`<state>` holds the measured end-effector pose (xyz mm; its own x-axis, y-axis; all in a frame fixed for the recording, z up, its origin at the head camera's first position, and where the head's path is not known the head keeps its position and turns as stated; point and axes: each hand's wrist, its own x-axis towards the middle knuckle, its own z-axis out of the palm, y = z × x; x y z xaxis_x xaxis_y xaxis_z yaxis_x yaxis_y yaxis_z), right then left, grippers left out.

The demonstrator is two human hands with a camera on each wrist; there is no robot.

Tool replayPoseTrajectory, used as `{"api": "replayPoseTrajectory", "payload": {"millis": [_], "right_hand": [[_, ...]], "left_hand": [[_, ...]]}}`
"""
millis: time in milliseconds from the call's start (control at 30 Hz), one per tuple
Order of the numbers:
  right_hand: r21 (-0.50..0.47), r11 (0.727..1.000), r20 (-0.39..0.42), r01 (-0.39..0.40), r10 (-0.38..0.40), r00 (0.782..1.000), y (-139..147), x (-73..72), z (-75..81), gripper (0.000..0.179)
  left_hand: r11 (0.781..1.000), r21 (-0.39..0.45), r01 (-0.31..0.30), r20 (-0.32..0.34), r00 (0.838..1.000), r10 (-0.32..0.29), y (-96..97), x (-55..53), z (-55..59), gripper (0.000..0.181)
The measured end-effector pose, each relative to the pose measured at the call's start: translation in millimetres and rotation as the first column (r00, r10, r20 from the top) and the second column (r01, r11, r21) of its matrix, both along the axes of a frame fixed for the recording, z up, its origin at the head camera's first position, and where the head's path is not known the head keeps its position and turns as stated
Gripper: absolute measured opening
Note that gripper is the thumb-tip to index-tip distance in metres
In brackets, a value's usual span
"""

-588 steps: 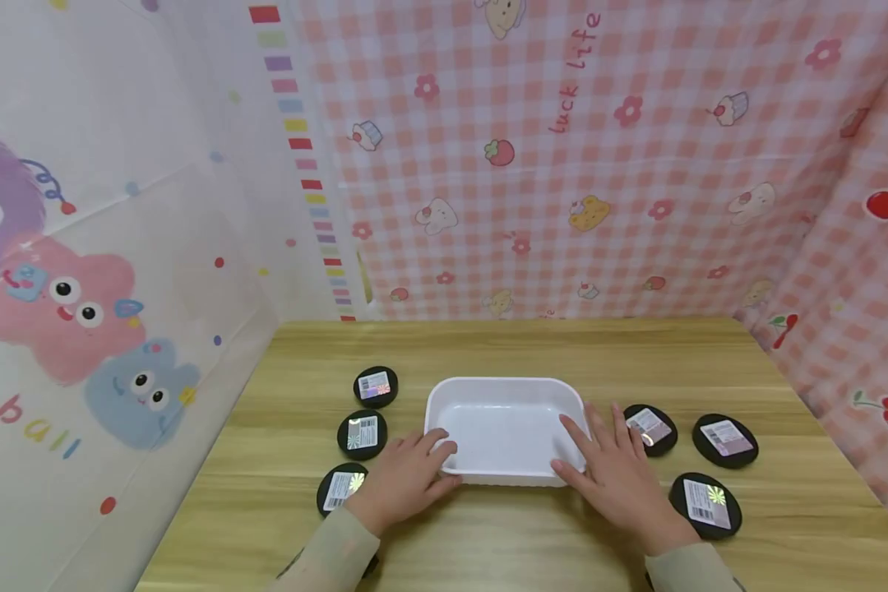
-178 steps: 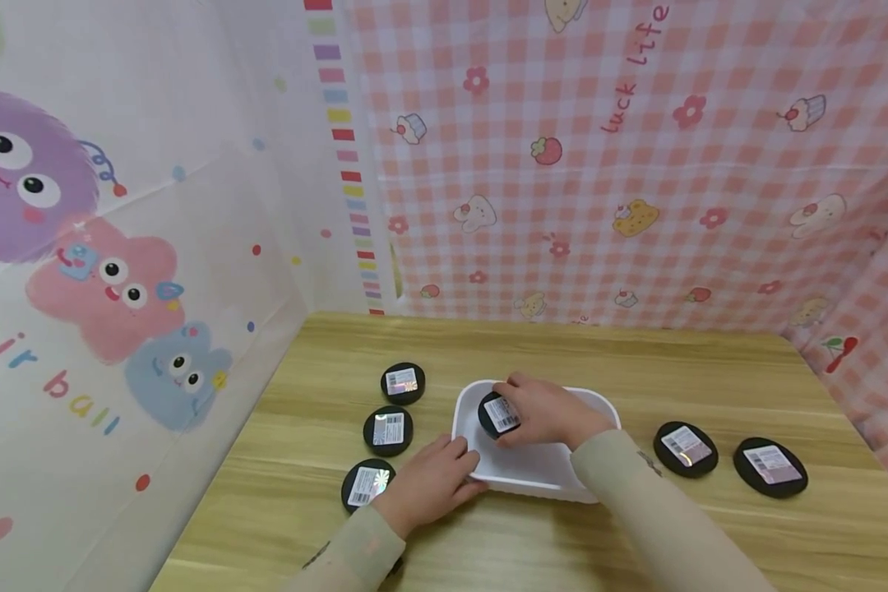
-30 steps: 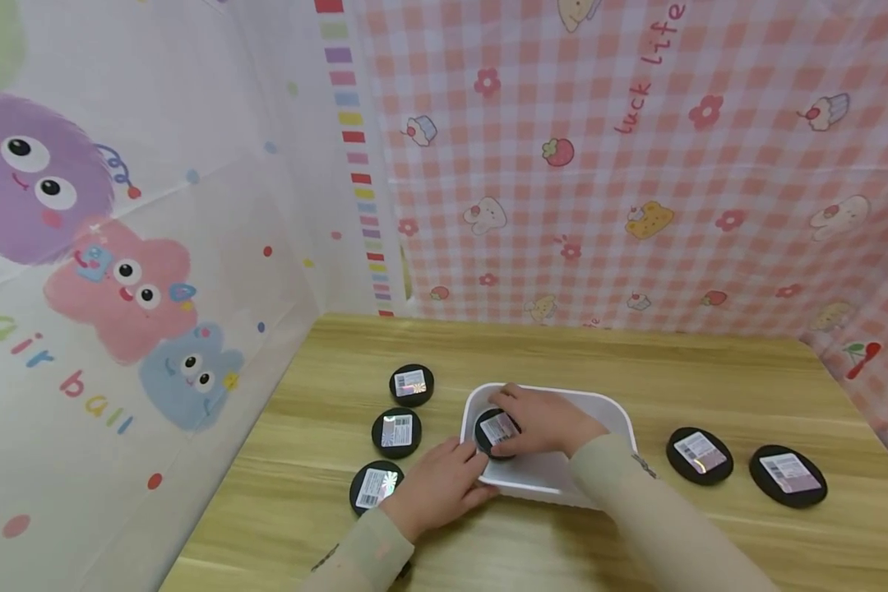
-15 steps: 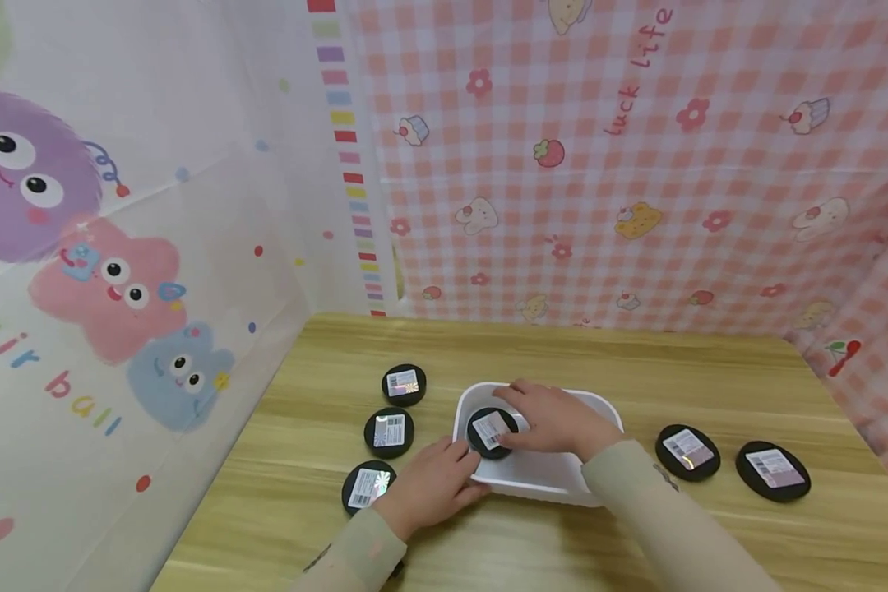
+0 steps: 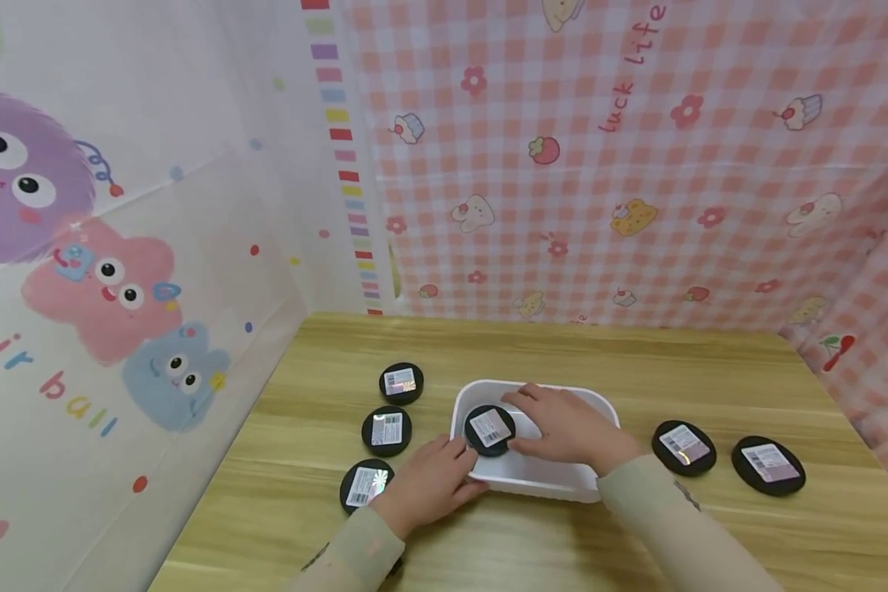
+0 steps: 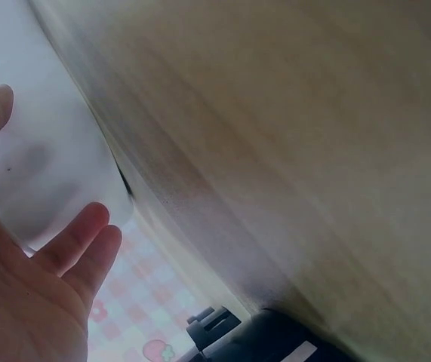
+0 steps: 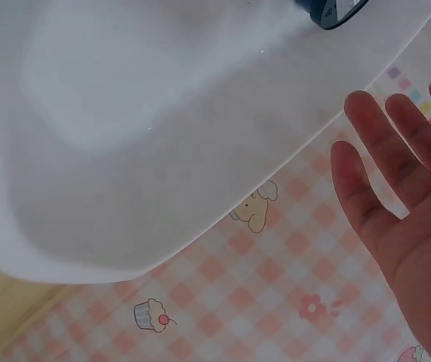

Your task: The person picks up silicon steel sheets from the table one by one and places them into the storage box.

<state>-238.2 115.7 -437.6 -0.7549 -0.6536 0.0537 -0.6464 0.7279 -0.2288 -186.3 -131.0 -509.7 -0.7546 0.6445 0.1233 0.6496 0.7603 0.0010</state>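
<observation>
Nearest, two pale sleeves (image 5: 355, 544) reach over the wooden table (image 5: 521, 547). The left hand (image 5: 431, 483) holds the near left corner of the white tray (image 5: 540, 487), a fingertip over the rim and the thumb along the outer near wall. Just beside that hand, the near disc (image 5: 365, 483) on the table is partly covered by it.

Inside the tray, the black disc (image 5: 489, 430) lies label up at the left end, between the two hands. The right hand (image 5: 562, 423) is over the tray, just right of the disc, thumb and fingers apart, with nothing gripped. Its thumb tip comes right up to the disc's edge; whether it touches, I cannot tell. In the right wrist view the fingers are spread, with a gap between them and the disc.

To the right of the tray, well apart from the grip, lie the outer disc (image 5: 769, 465) and the inner disc (image 5: 684, 448). On the left, the middle disc (image 5: 386, 431) and then the far disc (image 5: 401, 383) lie on the table. Beyond hangs a pink checked cloth (image 5: 599, 177).
</observation>
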Motion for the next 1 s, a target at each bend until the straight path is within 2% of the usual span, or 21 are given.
{"api": "replayPoseTrajectory", "payload": {"millis": [333,733,1000], "right_hand": [[-0.018,1.0,-0.019,0.021,-0.021,1.0,7.2,7.2,-1.3,0.061],[-0.052,0.999,-0.154,0.011,-0.019,0.988,16.6,16.7,-10.9,0.057],[-0.073,0.997,-0.152,0.037,-0.048,0.987,22.8,19.8,-14.4,0.055]], "left_hand": [[1.0,0.008,0.0,-0.003,1.0,0.0,-0.4,-2.6,-2.8,0.038],[1.0,-0.002,-0.016,0.018,1.0,0.016,-0.4,2.0,-0.5,0.038],[1.0,0.006,-0.017,0.019,1.0,0.017,0.2,0.3,-2.8,0.039]]}}
